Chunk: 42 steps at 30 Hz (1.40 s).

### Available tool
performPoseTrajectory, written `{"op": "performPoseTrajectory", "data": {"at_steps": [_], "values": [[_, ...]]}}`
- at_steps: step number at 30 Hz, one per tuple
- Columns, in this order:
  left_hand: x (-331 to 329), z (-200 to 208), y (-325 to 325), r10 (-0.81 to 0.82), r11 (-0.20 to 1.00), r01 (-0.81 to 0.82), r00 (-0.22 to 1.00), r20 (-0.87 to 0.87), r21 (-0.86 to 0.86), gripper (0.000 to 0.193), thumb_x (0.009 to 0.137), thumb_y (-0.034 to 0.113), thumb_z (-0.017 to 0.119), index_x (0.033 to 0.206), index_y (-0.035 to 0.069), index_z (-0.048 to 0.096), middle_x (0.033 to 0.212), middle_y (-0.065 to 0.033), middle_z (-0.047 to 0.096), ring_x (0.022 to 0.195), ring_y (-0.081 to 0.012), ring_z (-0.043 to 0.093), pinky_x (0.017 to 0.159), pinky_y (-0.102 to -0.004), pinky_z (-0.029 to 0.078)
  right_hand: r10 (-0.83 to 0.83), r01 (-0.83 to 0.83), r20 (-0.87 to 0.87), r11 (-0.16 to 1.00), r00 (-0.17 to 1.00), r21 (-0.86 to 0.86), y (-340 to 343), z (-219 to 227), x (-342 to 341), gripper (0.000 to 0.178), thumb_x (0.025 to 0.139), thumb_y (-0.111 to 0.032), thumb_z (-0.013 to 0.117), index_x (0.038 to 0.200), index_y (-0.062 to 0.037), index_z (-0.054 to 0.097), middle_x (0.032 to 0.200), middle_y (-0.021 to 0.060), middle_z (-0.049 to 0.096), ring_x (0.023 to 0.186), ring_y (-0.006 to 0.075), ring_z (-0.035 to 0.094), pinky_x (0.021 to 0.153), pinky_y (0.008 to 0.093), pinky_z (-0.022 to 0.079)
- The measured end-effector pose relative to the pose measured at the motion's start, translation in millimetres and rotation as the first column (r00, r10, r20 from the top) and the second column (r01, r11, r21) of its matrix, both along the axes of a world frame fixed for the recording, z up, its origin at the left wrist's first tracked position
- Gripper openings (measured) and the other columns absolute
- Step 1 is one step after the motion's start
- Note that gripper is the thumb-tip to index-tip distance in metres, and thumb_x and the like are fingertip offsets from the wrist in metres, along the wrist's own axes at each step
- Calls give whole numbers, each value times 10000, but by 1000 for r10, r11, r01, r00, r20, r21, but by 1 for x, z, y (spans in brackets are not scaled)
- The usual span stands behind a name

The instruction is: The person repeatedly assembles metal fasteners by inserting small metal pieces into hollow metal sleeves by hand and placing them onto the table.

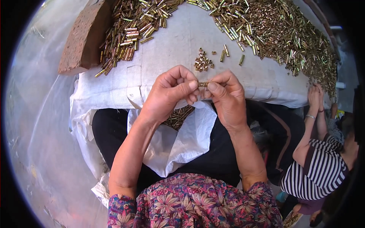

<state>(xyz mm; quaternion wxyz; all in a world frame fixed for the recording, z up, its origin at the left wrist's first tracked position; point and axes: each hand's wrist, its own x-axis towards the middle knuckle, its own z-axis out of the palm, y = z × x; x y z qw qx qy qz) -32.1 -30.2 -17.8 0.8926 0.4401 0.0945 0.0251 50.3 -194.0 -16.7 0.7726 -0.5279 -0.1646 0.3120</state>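
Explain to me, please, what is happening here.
The left hand and right hand pinch a small gold-coloured metal tube between them, at the near edge of a white cloth. Just beyond lies a cluster of nut-like pieces, with larger piles of metal parts farther back. An open white plastic sack with more parts sits in the lap.

Pale grey floor (pixel 45 133) lies brightly lit beside the cloth-covered table (pixel 171 49).

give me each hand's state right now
Left hand: closed, pinching one end of a small brass-coloured piece.
Right hand: closed, pinching the piece's other end.
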Motion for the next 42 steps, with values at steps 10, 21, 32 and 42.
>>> {"op": "performPoseTrajectory", "data": {"at_steps": [10,21,32,42], "values": [[-20,0,-6,-117,975,145,980,162,-170,164,907,128,656,973,39,536,820,-87,648,634,-104,583,559,-203,446,256,-155,-363,946,896,285,-1,3,-18,130,908,-108,645,919,-31,541,806,66,622,697,139,605,654,265,513],[14,26,38,23,571,106,989,-145,814,134,875,40,618,1003,0,632,777,-26,612,727,-120,582,640,-277,454,259,408,787,740,560,-534,-9,11,94,221,861,-71,609,1065,15,606,930,103,658,817,199,635,740,329,498],[98,-5,42,-114,-134,-74,992,59,988,168,847,136,603,1002,140,665,882,-103,591,850,-317,626,723,-422,511,644,460,676,508,358,-728,11,2,129,295,781,-23,549,1068,-5,612,1015,167,636,1022,334,579,880,434,468],[98,-12,46,-97,-134,-107,991,94,985,151,856,173,624,983,95,649,868,-107,608,807,-286,637,710,-387,508,204,371,771,784,604,-497,-5,0,106,194,848,-10,551,1031,4,616,854,93,633,776,196,612,702,317,490]]}}
